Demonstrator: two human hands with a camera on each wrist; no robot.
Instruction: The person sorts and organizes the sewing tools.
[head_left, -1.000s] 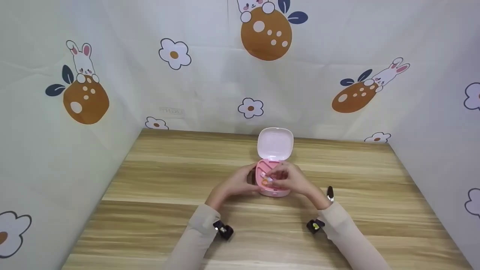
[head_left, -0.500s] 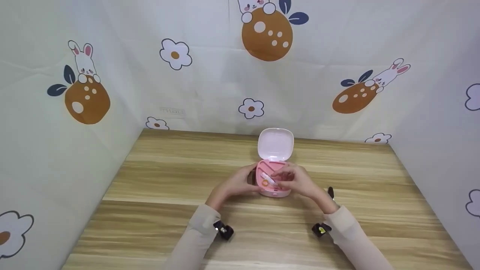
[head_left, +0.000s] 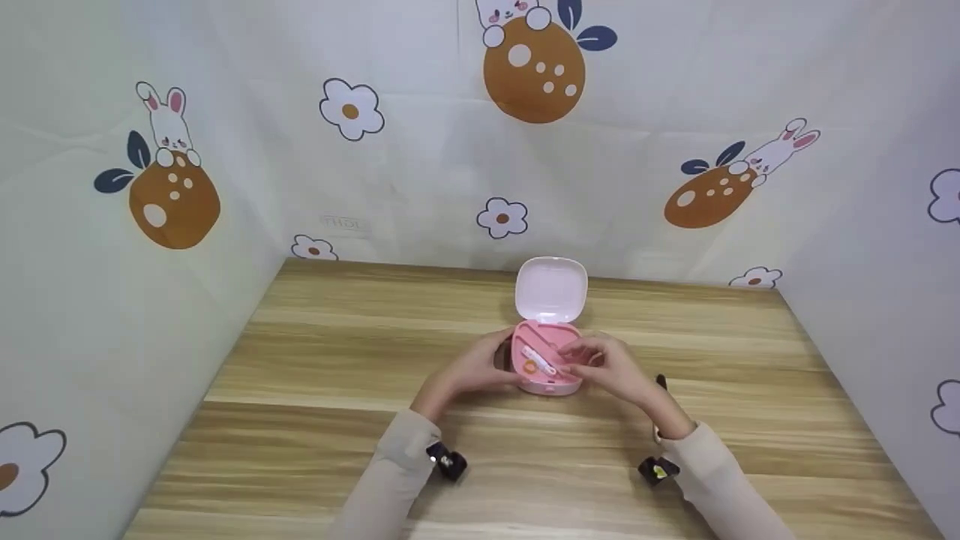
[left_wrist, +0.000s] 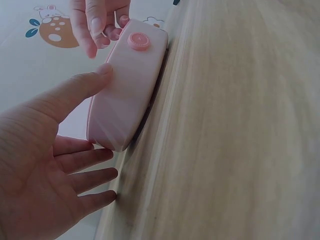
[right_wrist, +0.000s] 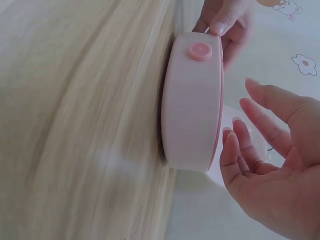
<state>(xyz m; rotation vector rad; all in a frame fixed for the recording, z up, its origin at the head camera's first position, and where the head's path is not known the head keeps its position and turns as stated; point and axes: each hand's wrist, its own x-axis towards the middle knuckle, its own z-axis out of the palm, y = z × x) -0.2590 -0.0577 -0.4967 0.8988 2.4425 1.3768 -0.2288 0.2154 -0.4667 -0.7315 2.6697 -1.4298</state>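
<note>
A small pink case (head_left: 548,388) stands on the table with its pale lid (head_left: 551,289) raised at the back. Inside, a short white stick (head_left: 538,361) lies slantwise next to an orange ring (head_left: 530,367). My left hand (head_left: 480,364) holds the case at its left side, thumb at the front corner; in the left wrist view the other fingers (left_wrist: 95,180) spread by its end. Over the right part of the case hovers my right hand (head_left: 607,367), fingers loosely bent. In the right wrist view nothing shows between its fingertips (right_wrist: 235,137). A round pink button (right_wrist: 200,51) sits on the case's front.
The wood-grain table (head_left: 360,450) reaches a patterned cloth backdrop (head_left: 420,165) behind the case, with more cloth at both sides. Black cameras are strapped at the left wrist (head_left: 448,460) and right wrist (head_left: 658,471).
My right hand has drawn back to the right from the stick, and more of the stick and ring is visible. The left hand and case have stayed in place.
</note>
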